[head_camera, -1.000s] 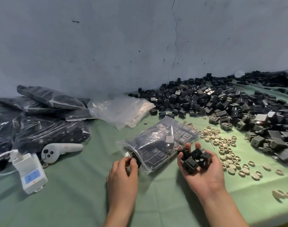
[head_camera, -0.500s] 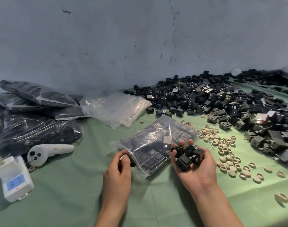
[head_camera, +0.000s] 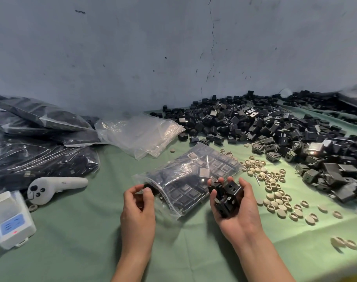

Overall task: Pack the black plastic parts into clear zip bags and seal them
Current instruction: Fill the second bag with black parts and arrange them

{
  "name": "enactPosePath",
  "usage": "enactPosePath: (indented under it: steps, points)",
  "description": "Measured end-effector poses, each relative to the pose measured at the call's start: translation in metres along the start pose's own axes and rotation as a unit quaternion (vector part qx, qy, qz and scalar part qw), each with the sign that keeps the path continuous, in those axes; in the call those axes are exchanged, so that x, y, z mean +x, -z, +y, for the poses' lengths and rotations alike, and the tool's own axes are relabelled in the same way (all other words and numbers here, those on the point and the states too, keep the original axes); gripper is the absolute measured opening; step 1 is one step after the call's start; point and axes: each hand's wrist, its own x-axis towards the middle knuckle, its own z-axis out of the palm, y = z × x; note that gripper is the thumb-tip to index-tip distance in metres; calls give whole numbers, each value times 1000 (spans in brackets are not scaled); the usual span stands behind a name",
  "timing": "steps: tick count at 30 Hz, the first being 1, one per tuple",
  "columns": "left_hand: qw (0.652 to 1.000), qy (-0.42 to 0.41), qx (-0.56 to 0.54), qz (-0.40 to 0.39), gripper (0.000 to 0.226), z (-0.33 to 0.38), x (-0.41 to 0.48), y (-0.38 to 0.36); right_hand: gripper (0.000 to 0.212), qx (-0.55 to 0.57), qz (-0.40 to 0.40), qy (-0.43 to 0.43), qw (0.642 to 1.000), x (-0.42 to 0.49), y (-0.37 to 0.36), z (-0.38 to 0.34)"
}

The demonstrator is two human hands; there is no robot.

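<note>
Left hand (head_camera: 138,208) pinching zip bag (head_camera: 185,180) mouth; right hand (head_camera: 238,212) curled tighter round black parts (head_camera: 226,197)

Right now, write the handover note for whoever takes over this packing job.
Left hand pinches the mouth of the part-filled zip bag lying on the table. Right hand grips a handful of black parts beside it.
Done: filled bags stacked at far left.
Left: load the handful, seal this bag, then work through the pile at right with the empty bags behind.
</note>
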Motion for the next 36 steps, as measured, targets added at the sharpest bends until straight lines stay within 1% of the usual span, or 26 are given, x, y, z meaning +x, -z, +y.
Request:
enactPosePath:
  steps: [3,6,11,14,16,19,22,25,27,30,33,35,36]
  points:
    - [1000,-5,2,-9,14,-1,2,0,11,-10,-8,5,1000,-2,2,1]
    - [999,-10,16,-35,19,-1,3,-1,10,-14,-15,6,1000,-3,5,2]
    - [991,-50,81,-89,14,1,2,-2,12,-7,-52,13,999,-10,17,3]
    - [988,-66,102,-91,12,1,1,-6,11,-4,-62,22,998,-12,23,4]
    - [985,-71,127,-88,14,0,-2,-7,10,-1,-64,22,998,-14,25,6]
    - [989,-79,84,-92,12,1,-7,-2,10,-8,-55,22,998,-18,25,7]
    - [992,-69,37,-94,18,5,-10,4,10,-18,-45,26,998,-22,23,10]
    - [986,-77,57,-135,21,8,-12,5,11,-47,-43,26,998,-23,20,12]
    - [979,-87,83,-164,27,8,-12,3,11,-58,-43,18,997,-21,17,11]
    - [971,-100,104,-192,33,6,-13,3,11,-42,-42,-1,998,-16,16,5]
    - [969,-112,117,-185,27,5,-14,2,12,-39,-36,-18,998,-12,16,0]
    - [979,-81,93,-159,26,6,-16,3,13,-37,-36,-25,998,-9,16,-1]
    - [986,-50,73,-142,27,6,-15,4,13,-36,-34,-26,998,-8,15,-2]
